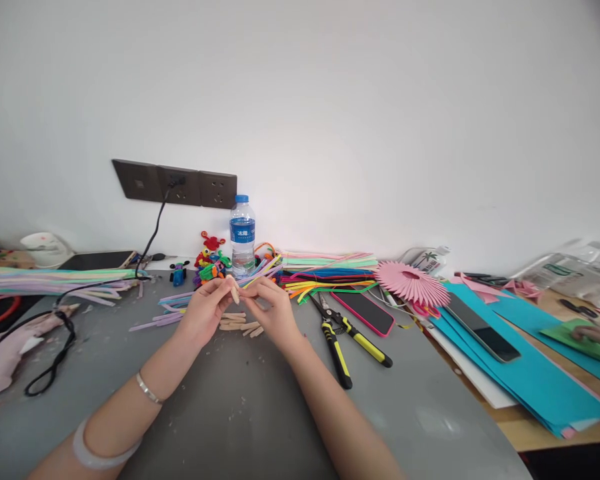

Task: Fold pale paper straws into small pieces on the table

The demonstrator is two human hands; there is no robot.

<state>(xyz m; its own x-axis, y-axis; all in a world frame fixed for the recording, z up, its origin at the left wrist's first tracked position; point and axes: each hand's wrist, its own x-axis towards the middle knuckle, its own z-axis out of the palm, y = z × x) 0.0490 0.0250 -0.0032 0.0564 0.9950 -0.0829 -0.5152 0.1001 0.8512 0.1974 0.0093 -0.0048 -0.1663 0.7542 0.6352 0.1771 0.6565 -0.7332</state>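
Observation:
Between the fingertips of both hands, above the middle of the grey table (220,407), is a small beige fuzzy piece (235,292). My left hand (206,308) pinches it from the left. From the right, my right hand (271,312) has its thumb and forefinger closed on it. Several short beige pieces (233,322) lie on the table just beyond and below the hands. Behind them stand small colourful fuzzy figures (213,263) and a water bottle (243,240).
Pruning shears (337,327) and a pink-cased phone (365,312) lie right of my hands. Bundles of fuzzy stems (330,273) line the wall. A pink glue gun (15,353) with a black cord is at left. Another person's hand (595,335) rests on green paper at far right.

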